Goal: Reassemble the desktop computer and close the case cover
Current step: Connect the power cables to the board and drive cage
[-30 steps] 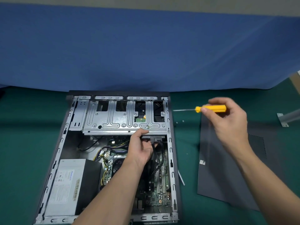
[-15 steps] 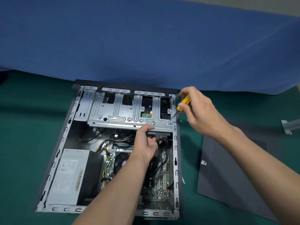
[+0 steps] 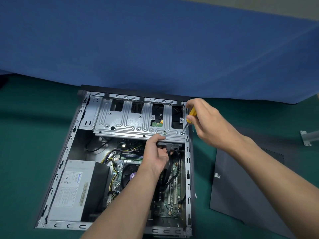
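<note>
- Head view: the open computer case [image 3: 69,152] lies on its side on the green table [image 3: 25,152], in front of a blue cloth [image 3: 155,49].
- The left hand [image 3: 155,156] grips the near edge of the drive cage [image 3: 131,121], thumb on top and fingers curled beneath.
- The right hand [image 3: 208,123] pinches the yellow screwdriver [image 3: 191,115], tilted, its tip on a screw [image 3: 181,133] at the cage's near right corner.
- The power supply [image 3: 74,188] sits at the case's near left, and the motherboard [image 3: 170,207] is to its right.
- The dark case cover [image 3: 241,187] lies flat on the table, right of the case and apart from it.
</note>
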Demonstrator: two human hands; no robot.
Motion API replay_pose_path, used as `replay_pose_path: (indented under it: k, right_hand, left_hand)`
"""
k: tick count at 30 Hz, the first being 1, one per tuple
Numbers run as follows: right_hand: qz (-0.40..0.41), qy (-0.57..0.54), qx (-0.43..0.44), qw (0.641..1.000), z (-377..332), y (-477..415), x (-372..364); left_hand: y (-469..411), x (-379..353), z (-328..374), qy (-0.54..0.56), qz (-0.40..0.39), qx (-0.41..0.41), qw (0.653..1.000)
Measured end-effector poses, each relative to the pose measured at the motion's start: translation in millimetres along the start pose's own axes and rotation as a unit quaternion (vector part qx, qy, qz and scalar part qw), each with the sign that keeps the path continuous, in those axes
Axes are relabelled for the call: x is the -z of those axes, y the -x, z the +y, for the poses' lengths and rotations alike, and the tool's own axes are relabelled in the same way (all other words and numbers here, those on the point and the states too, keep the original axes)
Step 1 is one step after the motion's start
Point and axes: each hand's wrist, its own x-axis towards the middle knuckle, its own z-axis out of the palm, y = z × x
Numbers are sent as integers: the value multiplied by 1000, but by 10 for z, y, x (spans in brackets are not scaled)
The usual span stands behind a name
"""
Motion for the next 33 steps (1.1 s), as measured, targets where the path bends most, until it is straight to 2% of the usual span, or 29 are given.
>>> replay_pose_path:
  k: [5, 8, 13, 18, 20, 23, 25, 27, 30, 33]
  right_hand:
    - [13, 38, 13, 999, -6, -40, 32]
    - [24, 109, -23, 993, -37, -104, 78]
    - [-19, 239, -76, 968, -147, -164, 116]
    - [-117, 163, -64, 978, -210, -216, 253]
    - [-97, 178, -72, 977, -229, -213, 217]
    - [-78, 215, -135, 964, -240, -235, 194]
    - [-133, 227, -155, 952, -253, -262, 251]
    - [-181, 217, -141, 949, -283, -292, 310]
    - [-144, 210, -133, 958, -333, -286, 302]
    - [-80, 203, -180, 959, -368, -260, 258]
  left_hand:
    - [-15, 11, -5, -2, 1, -8, 1000]
    - [-1, 14, -3, -2, -2, -6, 1000]
    - [22, 8, 4, 0, -10, 2, 1000]
    - [14, 13, 2, -3, -4, 3, 1000]
    - [14, 14, 5, -4, -4, 3, 1000]
    - [15, 8, 6, -3, -5, 2, 1000]
    - [14, 6, 5, -3, -8, 3, 1000]
    - [9, 11, 4, -3, -9, 7, 1000]
    - [-7, 28, 7, -1, -10, 10, 1000]
    - [-5, 32, 6, -1, -15, 8, 1000]
